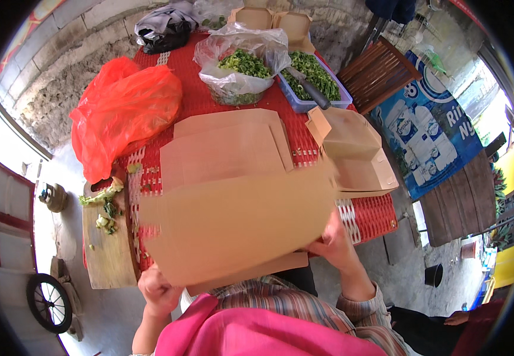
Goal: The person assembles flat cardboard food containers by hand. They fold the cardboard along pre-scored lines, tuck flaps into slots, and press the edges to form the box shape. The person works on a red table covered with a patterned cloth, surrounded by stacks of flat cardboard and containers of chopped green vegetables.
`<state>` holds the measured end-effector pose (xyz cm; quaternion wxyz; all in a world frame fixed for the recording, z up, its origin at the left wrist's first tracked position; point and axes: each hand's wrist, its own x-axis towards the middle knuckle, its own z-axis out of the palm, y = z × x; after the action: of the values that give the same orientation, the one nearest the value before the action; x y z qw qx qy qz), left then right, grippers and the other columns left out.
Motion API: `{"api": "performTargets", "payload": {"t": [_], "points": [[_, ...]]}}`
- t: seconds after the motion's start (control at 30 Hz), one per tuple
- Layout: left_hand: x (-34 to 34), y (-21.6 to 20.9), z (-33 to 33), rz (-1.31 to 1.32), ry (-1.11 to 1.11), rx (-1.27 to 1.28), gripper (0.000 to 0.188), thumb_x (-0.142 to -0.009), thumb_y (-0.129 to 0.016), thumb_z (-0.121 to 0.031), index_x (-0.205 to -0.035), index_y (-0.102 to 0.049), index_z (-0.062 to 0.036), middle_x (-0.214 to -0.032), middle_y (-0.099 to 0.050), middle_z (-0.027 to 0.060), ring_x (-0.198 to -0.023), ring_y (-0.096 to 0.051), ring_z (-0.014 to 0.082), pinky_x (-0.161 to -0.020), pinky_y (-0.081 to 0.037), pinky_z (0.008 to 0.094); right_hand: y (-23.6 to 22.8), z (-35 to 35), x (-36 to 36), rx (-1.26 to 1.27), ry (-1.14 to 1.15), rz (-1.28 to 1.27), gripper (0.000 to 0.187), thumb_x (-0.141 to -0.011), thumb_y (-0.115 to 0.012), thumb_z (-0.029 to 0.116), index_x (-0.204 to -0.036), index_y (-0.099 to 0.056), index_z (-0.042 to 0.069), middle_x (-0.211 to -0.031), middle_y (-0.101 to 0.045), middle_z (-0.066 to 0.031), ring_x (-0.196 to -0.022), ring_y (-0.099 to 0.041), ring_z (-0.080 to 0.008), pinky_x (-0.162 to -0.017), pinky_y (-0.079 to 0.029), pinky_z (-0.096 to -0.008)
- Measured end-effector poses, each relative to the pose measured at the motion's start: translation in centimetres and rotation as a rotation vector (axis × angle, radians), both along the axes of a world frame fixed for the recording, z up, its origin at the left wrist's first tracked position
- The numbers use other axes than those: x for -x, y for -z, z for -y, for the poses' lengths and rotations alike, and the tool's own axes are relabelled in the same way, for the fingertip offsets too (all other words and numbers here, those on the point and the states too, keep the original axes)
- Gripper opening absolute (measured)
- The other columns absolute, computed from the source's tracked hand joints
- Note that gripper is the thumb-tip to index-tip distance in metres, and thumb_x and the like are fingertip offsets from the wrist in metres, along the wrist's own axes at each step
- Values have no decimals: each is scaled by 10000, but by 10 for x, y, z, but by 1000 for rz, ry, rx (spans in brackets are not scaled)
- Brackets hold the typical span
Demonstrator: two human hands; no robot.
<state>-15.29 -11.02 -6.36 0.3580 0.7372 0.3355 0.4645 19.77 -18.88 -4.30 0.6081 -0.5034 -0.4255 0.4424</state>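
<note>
A flat brown cardboard box sheet [239, 219], smeared by motion, is held over the near part of the table. My left hand [159, 289] is closed on its near left corner. On the right edge, my right hand [335, 244] grips it, with some fingers hidden underneath. More flat brown box sheets [221, 148] lie beyond it on the red table. Another cardboard piece shows under the held sheet's near edge. To the right stands a folded brown box [361, 157] with its lid up.
A wooden cutting board [109, 255] with vegetable scraps [107, 222] lies left, below a red plastic bag [129, 113]. Chopped greens fill a plastic-lined bowl [239, 89] and a blue tray [337, 102]; a dark-handled knife [310, 89] rests there. Another person's hand [457, 318] shows lower right.
</note>
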Motion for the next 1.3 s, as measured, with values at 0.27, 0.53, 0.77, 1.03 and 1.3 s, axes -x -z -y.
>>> {"api": "performTargets", "payload": {"t": [0.27, 0.53, 0.77, 1.03, 1.3], "points": [[-8, -21, -6, 165, 245, -60, 157, -791, -704, -48, -691, -599, -107, -799, -754, 67, -908, -731, 271, -1142, -285, 529, -11, -7, -28, -174, -428, 930, 690, -821, -676, 557, -1385, -555, 180, -1473, -468, -58, -1435, -339, -281, -1183, -145, -525], [0, -19, 4, 152, -118, 42, 196, -753, -776, 23, -886, -645, -37, -764, -682, 52, -658, -615, 126, -669, -494, 264, 10, -21, -33, -95, -509, 841, 536, -745, -730, 177, -1250, -596, 56, -1301, -573, -158, -1250, -488, -375, -1085, -358, -446], [-1, -19, -35, 53, 24, 177, 481, -795, -742, 42, -1232, -548, -14, -1074, -656, 100, -952, -605, 141, -811, -476, 286, 17, -48, -29, -254, -314, 873, 310, -852, -714, 125, -1136, -637, 25, -1042, -699, -121, -1004, -662, -241, -895, -512, -364], [-43, -23, -63, 21, -100, 290, 591, -848, -725, 0, -1362, -434, -9, -1136, -666, 110, -1016, -658, 188, -859, -532, 304, -15, -70, -5, 131, -104, 542, 331, -827, -786, 161, -1062, -683, -49, -1017, -728, -104, -902, -656, -132, -841, -518, -304], [-64, -29, -61, -77, -357, 265, 888, -799, -748, 2, -1506, -220, -93, -1227, -586, 154, -1129, -571, 213, -947, -473, 345, 11, -96, 0, 3, 105, 544, 850, -800, -812, 328, -1457, -340, 68, -1287, -593, -227, -1167, -601, -356, -970, -481, -414]]}}
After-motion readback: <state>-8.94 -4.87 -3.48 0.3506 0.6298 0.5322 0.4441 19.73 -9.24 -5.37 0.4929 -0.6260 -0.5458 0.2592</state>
